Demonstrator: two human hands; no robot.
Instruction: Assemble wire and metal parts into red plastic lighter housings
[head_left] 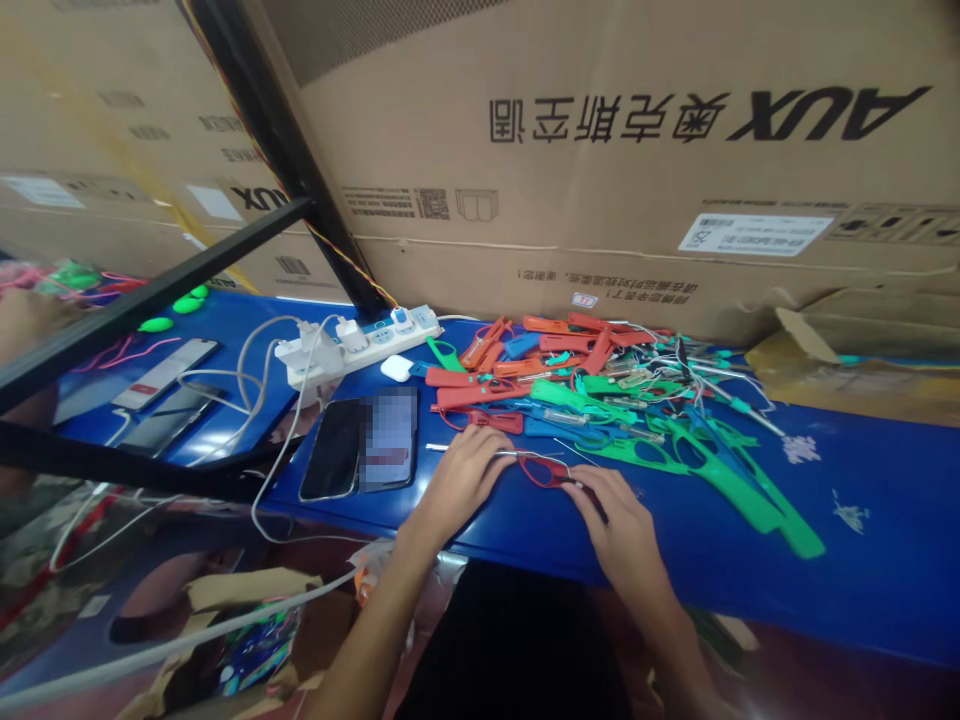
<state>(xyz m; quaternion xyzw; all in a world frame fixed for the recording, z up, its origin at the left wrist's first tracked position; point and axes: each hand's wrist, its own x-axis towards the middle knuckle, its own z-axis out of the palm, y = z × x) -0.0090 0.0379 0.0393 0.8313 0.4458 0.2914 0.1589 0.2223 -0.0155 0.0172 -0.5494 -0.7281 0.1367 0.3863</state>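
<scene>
Between my two hands is a red long-necked lighter (544, 472) with a finger loop and a thin wire along it. My left hand (465, 475) is closed around its slim metal tube (437, 447), which sticks out to the left. My right hand (619, 520) is closed at the other end, and its fingers partly hide the handle. Just beyond my hands lies a heap of lighter parts: red handles (472, 393), green handles (739, 485), blue pieces and metal tubes (739, 400) with white wires.
Two phones (328, 450) lie left of my hands, near a white power strip (375, 345) with plugs and cables. Large cardboard boxes (600, 190) stand behind the blue table (862, 570). A black metal frame (150, 290) crosses the left; another person's hand (30, 325) is beyond it.
</scene>
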